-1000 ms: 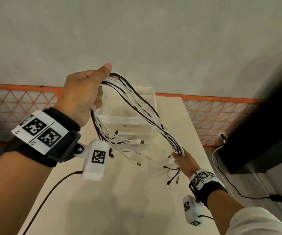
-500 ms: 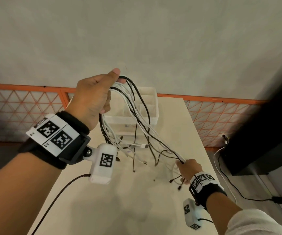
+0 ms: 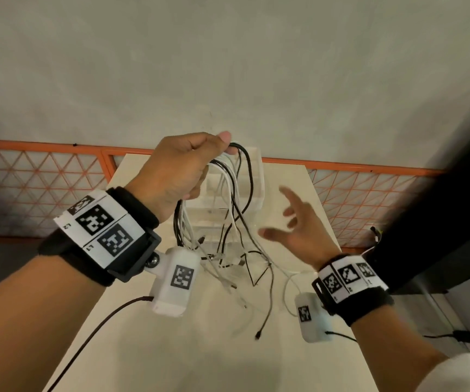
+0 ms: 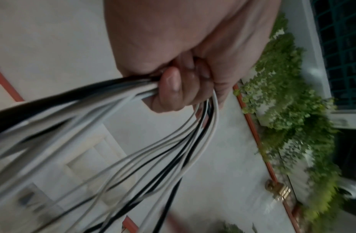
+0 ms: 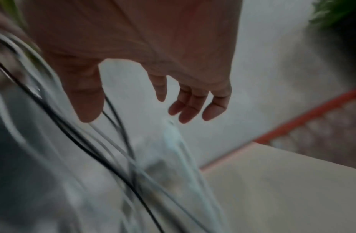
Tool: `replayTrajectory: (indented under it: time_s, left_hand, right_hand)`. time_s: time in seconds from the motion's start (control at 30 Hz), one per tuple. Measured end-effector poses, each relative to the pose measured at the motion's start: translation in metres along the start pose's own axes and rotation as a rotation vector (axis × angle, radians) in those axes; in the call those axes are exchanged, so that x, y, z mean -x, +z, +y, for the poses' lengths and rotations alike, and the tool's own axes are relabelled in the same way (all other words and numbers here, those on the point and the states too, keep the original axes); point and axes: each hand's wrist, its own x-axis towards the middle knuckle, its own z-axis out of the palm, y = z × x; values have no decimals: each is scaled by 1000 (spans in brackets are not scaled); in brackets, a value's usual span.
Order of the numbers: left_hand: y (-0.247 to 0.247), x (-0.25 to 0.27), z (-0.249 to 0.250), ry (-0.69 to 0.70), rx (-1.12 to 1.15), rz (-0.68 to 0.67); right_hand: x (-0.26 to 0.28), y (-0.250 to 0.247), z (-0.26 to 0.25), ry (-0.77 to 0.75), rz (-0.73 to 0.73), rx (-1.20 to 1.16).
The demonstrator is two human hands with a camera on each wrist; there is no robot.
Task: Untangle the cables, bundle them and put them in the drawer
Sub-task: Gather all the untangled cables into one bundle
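Observation:
My left hand (image 3: 177,168) is raised above the table and grips a bunch of black and white cables (image 3: 235,210) at their fold; the fist (image 4: 185,85) is curled tight round the cables (image 4: 133,151). Both halves of the bunch hang down, and the plug ends trail loose on the table (image 3: 171,349). My right hand (image 3: 296,230) hovers to the right of the hanging strands with fingers spread, holding nothing; its fingers (image 5: 193,107) are relaxed beside the blurred cables (image 5: 113,157). The clear plastic drawer unit (image 3: 245,190) stands behind the cables, partly hidden by them.
An orange lattice railing (image 3: 369,193) runs behind the table against a grey wall. A dark piece of furniture (image 3: 454,222) stands at the right, with cords on the floor (image 3: 454,335) beside it. Green plants (image 4: 292,110) show in the left wrist view.
My right hand let go of the lower cable ends and rose, opening. The released strands dropped and now hang slack. My left hand moved right and slightly down with the bunch.

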Motion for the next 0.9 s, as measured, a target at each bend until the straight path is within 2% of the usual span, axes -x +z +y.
replayTrajectory:
  time_s: [0.1,0.2,0.27,0.33,0.43,0.53,0.7,0.8,0.9]
  left_hand:
    - [15,8,5,60,-194,-129]
    - [21,13,6,111,-266,-139]
    - [16,12,2,122,-278,-112]
    - [11,13,-1,129,-308,-102]
    - [11,13,-6,146,-316,-102]
    - [13,9,-15,135,-346,-94]
    - [18,12,-10,128,-375,-104]
    - [13,8,-3,125,-332,-65]
    - [-3,2,2,100,-340,-34]
  right_hand:
    - [2,-14,-70,-210,62,-7]
    - [0,-9,-91,-193,86,65]
    - [2,-6,-87,-100,13,-22]
    - [6,-11,-87,-86,-101,-207]
    - [12,-17,-100,-221,-240,-283]
    - [13,-11,-106,-253,-216,-214]
    - [6,-1,-81,-127,-179,-66]
    - [-3,8,-47,45,-251,44]
    - [-8,14,-6,212,-227,80]
